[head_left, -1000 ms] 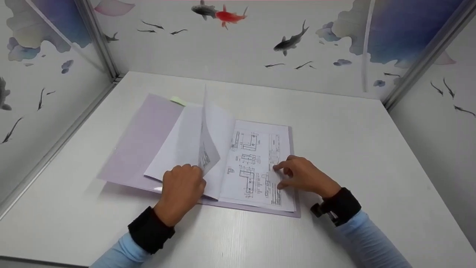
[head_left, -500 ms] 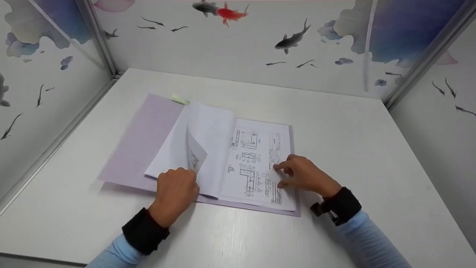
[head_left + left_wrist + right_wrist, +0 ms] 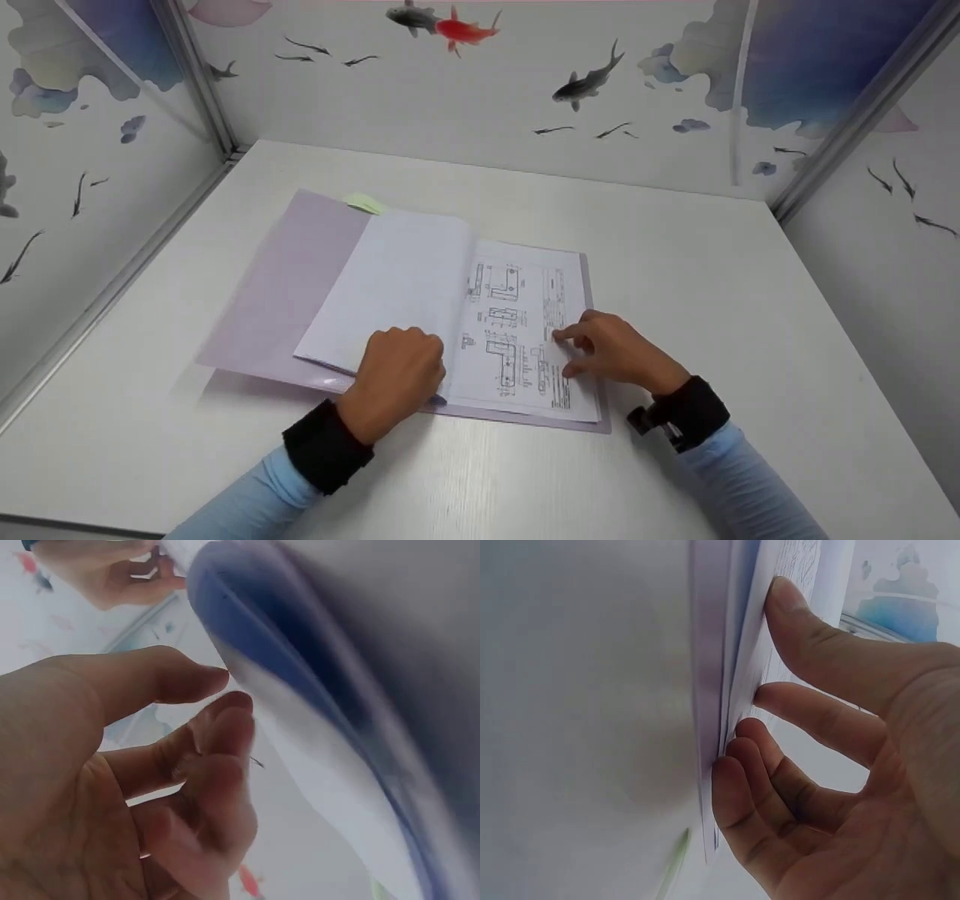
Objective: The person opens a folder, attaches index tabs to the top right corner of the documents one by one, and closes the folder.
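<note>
An open lilac folder [image 3: 262,292] lies on the table with white sheets in it. Blank white pages [image 3: 397,262] lie flat on its left side, while the right-hand page [image 3: 510,322] carries printed technical drawings. My left hand [image 3: 397,379] is curled over the lower edge of the left pages, close to the fold. In the left wrist view its thumb [image 3: 202,681] and index fingertip are near each other at the edge of the sheets, with nothing seen between them. My right hand [image 3: 626,349] rests its thumb and index finger on the drawing page's right part, its other fingers loosely bent.
A pale green tab [image 3: 365,203] sticks out at the top of the left pages. The white table [image 3: 712,300] is bordered by panels [image 3: 480,97] with fish pictures and metal posts [image 3: 199,82]. Black bands [image 3: 328,448] circle both wrists.
The raised page sank to the left and now lies flat on the other turned pages. My left hand first went left with it, then right towards the fold. My right hand stayed put.
</note>
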{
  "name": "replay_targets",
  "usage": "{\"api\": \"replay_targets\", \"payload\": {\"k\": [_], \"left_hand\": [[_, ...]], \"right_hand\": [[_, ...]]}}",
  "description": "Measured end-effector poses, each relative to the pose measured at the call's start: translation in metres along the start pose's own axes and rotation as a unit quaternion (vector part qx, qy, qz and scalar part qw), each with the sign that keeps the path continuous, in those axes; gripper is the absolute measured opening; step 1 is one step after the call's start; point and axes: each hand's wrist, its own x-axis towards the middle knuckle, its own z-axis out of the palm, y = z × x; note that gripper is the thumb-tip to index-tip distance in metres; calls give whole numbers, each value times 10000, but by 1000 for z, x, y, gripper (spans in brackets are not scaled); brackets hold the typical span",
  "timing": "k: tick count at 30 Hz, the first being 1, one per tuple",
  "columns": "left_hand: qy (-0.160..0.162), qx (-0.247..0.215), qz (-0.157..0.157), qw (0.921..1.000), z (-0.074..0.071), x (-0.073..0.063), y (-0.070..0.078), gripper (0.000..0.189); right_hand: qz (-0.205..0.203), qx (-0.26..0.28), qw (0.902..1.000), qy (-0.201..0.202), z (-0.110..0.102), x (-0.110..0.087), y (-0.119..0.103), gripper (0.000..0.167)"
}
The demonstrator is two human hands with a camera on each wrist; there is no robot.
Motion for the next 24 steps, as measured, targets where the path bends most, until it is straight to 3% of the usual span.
{"api": "replay_targets", "payload": {"k": [6,9,13,17,21,24], "left_hand": [[-176,139,846,9962,1,26,28,13],[-570,138,1236,9906,4,36,43,11],[-1225,188,1641,9786,9,43,60,21],[-1552,320,1792,9710,12,46,73,26],[-1782,316,1820,9665,13,50,80,27],[-1979,249,1819,9629,14,54,84,28]], "right_hand": [[47,170,9998,-2,-4,-1,6,58],[-54,330,9994,13,-6,-1,12,51],[101,486,9983,306,-14,-1,23,26],[695,281,9956,559,-26,-5,36,15],[1234,208,9919,201,-36,-12,48,21],[1355,299,9903,-10,-38,-16,52,23]]}}
